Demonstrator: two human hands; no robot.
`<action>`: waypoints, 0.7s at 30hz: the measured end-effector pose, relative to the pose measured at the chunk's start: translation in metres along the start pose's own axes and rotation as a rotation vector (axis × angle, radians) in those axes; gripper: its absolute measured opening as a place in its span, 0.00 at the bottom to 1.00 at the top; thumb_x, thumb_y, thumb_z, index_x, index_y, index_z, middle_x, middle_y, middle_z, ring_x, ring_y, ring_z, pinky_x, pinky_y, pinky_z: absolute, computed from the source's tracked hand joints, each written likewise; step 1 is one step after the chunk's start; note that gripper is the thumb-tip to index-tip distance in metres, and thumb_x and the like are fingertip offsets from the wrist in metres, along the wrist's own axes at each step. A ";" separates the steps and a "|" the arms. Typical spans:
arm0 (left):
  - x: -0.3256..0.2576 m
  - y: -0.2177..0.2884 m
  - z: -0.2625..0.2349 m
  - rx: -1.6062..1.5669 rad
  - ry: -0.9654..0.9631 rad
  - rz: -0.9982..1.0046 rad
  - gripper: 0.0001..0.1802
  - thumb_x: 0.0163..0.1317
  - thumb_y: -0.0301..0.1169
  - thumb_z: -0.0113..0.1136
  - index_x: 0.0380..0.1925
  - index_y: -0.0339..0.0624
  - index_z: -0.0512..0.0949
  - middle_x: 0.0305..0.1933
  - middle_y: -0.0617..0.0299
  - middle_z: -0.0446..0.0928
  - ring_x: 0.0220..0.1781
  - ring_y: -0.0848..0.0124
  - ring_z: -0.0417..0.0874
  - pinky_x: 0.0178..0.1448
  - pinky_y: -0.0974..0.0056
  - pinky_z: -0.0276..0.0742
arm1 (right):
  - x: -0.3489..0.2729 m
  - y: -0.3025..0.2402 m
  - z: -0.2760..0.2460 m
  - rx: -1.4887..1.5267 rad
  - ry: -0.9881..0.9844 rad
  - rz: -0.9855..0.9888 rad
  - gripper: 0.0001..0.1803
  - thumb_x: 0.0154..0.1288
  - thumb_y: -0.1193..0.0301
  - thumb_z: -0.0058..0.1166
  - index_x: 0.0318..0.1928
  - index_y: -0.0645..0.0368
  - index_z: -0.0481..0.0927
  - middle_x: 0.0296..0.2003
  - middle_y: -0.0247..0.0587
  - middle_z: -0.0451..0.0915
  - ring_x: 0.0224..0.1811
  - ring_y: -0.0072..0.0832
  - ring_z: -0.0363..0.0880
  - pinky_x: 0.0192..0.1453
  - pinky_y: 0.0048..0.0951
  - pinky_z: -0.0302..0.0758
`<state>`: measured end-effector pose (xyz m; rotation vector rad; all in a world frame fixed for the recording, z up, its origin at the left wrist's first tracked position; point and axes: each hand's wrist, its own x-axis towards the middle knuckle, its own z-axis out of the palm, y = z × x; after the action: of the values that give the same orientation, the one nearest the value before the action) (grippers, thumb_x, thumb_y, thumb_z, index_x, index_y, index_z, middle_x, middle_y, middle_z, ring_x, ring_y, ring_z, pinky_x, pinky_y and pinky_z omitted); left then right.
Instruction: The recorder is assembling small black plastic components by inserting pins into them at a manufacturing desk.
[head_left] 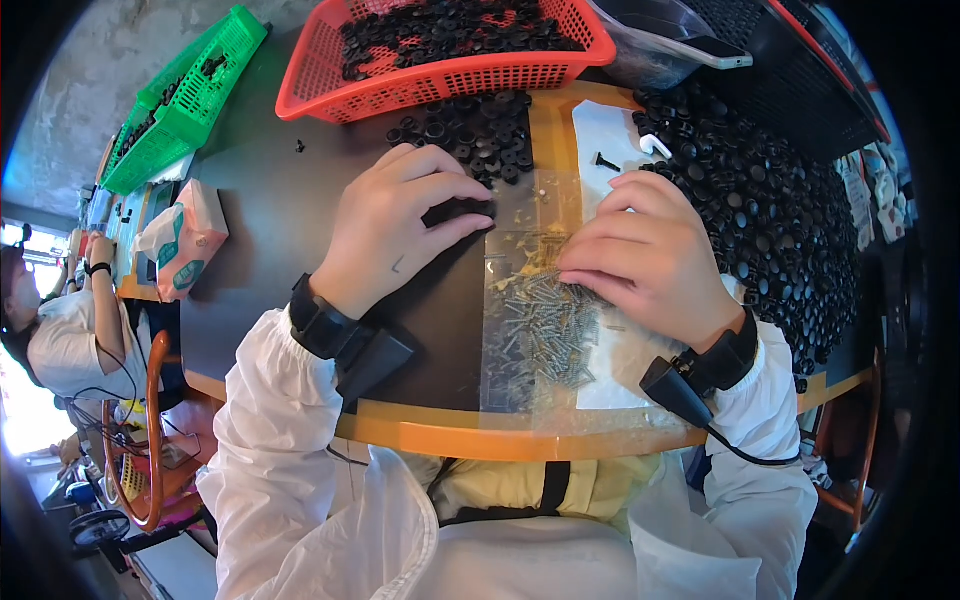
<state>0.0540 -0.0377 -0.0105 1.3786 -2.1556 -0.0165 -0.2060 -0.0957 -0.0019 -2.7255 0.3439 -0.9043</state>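
Closest in are the white sleeves and the black wrist bands, each with a small black box strapped on, the right one trailing a cable off the orange table edge (pixel 520 440). From there the two hands split the work, which seems to be why things lie as they do: the screws (pixel 548 335) are heaped on a clear plastic sheet straight ahead, within a finger's reach of the right hand (pixel 650 260), while loose black washers (pixel 475 128) sit just beyond the left hand (pixel 400 235), spilled below the red basket (pixel 450 65) that holds more of them. The left hand is closed, thumb and fingertips pinching one dark round piece against the tabletop. The right hand is curled down over the top of the screw pile; its fingertips look pinched together, but whether they hold a screw I cannot tell. The screws are small, silvery-grey and short, lying every which way. A far larger heap of black rings (pixel 770 210) banks up to the right.
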 end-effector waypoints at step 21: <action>-0.004 0.048 0.008 -0.602 -0.005 -0.152 0.13 0.51 0.23 0.71 0.38 0.41 0.82 0.32 0.64 0.76 0.31 0.74 0.75 0.36 0.70 0.72 | 0.000 -0.021 0.008 0.496 0.087 0.496 0.06 0.59 0.78 0.62 0.38 0.62 0.82 0.32 0.36 0.84 0.32 0.22 0.82 0.38 0.22 0.77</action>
<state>0.0119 -0.0148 -0.0043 1.1672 -1.8237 -0.6696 -0.1981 -0.0752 -0.0012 -2.0237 0.6728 -0.8281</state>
